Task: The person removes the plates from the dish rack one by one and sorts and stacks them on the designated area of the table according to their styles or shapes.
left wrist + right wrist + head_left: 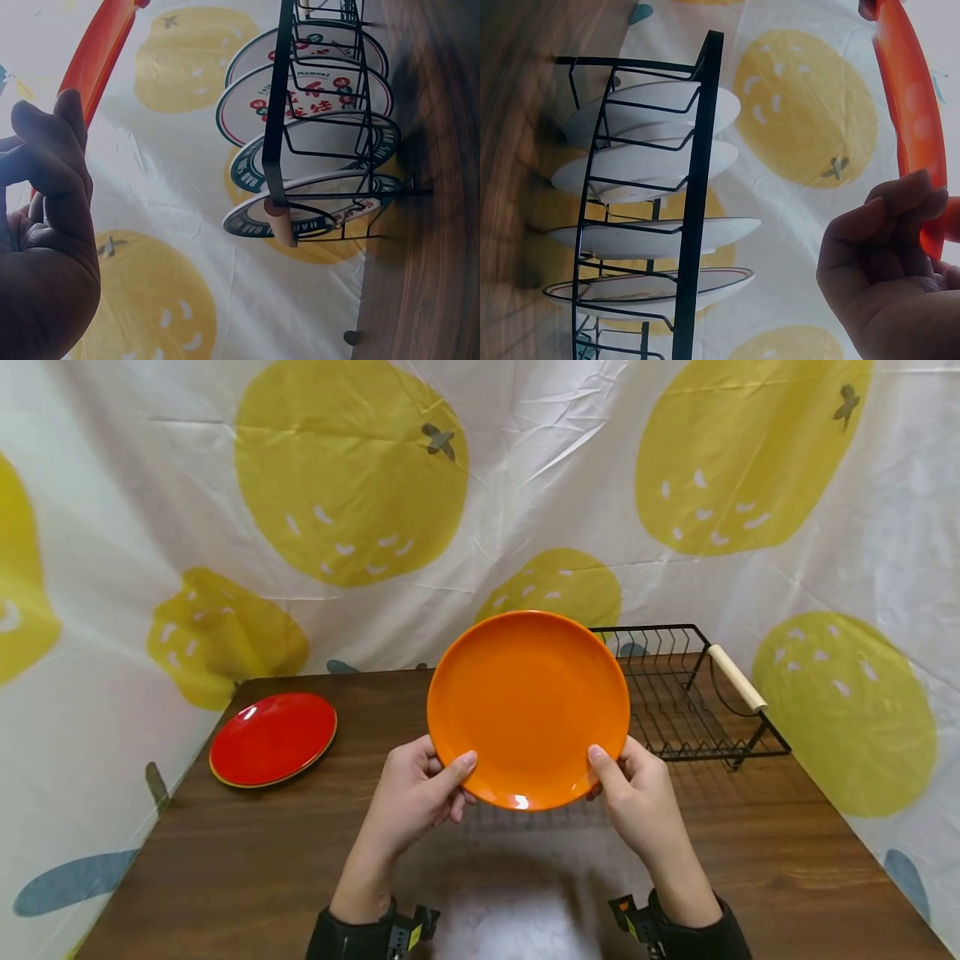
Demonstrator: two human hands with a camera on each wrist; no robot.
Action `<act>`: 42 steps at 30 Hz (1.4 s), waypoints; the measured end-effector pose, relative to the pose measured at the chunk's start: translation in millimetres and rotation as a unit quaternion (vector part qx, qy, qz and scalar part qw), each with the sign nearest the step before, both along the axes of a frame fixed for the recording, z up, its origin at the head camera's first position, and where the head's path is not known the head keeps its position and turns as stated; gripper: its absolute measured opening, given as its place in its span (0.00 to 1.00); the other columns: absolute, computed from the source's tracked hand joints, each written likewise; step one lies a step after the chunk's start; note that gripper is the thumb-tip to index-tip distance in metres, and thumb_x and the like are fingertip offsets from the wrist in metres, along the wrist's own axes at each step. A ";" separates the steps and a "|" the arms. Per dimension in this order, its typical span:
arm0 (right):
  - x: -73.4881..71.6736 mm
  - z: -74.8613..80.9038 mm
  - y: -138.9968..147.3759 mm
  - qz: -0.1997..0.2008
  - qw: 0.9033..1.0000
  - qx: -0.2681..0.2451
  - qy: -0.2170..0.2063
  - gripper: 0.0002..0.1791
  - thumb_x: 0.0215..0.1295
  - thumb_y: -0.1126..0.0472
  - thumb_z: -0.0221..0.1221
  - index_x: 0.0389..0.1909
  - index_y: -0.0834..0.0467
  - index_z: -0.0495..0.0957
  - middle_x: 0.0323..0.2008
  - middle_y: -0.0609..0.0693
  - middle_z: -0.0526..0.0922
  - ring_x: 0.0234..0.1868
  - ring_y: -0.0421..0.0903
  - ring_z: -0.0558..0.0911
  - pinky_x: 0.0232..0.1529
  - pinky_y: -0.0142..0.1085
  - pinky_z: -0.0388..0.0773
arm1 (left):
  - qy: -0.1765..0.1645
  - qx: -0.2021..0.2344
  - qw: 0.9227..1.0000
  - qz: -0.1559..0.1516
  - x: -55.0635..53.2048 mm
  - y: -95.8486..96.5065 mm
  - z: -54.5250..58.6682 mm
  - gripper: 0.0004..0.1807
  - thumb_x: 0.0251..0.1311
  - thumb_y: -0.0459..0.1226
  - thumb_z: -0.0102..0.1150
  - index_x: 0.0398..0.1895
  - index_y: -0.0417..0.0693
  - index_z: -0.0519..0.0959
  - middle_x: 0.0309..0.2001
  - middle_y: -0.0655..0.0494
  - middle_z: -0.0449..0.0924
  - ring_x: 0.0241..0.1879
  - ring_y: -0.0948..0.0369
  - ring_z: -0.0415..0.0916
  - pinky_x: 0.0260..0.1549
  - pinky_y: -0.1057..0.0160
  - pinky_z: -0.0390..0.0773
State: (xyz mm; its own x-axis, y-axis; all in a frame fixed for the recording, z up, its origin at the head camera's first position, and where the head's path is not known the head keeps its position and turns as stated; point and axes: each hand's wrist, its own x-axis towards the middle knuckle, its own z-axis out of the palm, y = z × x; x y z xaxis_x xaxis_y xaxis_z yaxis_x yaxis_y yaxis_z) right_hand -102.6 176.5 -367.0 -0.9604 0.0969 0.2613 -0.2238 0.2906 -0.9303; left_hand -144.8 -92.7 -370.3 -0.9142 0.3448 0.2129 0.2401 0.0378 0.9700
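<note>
An orange plate (528, 710) is raised above the table, its face toward the head camera. My left hand (412, 789) grips its lower left rim, thumb on the face and fingers behind. At the lower right rim my right hand (637, 789) pinches it the same way. Both wrist views catch the plate edge-on, as an orange strip (97, 60) in the left one and a slanted strip (911, 97) in the right one. A black wire dish rack (675, 693) with a pale wooden handle (737, 677) stands behind, partly hidden by the plate.
Several white plates (296, 101) with printed rims stand upright in the rack, seen in the wrist views. Red plates (273, 739), apparently stacked, lie at the table's left. A fruit-print curtain (525, 460) hangs behind the wooden table (247, 877).
</note>
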 end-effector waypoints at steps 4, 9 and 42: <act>-0.3 -0.1 -1.9 -0.002 1.000 -0.006 0.007 0.12 0.83 0.61 0.54 0.41 0.67 0.77 0.27 0.53 0.80 0.24 0.44 0.79 0.23 0.34 0.78 | 0.000 0.008 1.000 0.004 1.1 0.1 0.5 0.11 0.75 0.38 0.63 0.45 0.36 0.80 0.20 0.43 0.81 0.11 0.60 0.72 0.12 0.70 0.71; -1.6 1.8 -2.4 0.009 1.000 -0.013 0.013 0.16 0.85 0.55 0.53 0.44 0.65 0.78 0.27 0.51 0.80 0.25 0.46 0.81 0.26 0.35 0.81 | -0.008 0.030 0.999 0.017 1.4 0.2 1.2 0.12 0.75 0.38 0.63 0.44 0.34 0.78 0.17 0.53 0.80 0.10 0.60 0.71 0.11 0.71 0.70; -6.3 -2.3 9.2 -0.003 0.999 0.008 0.036 0.13 0.85 0.61 0.51 0.52 0.63 0.82 0.24 0.49 0.79 0.25 0.44 0.81 0.29 0.34 0.83 | -0.014 0.211 0.932 0.295 -37.5 -101.4 26.8 0.13 0.71 0.38 0.68 0.46 0.36 0.80 0.20 0.50 0.86 0.12 0.61 0.77 0.14 0.74 0.77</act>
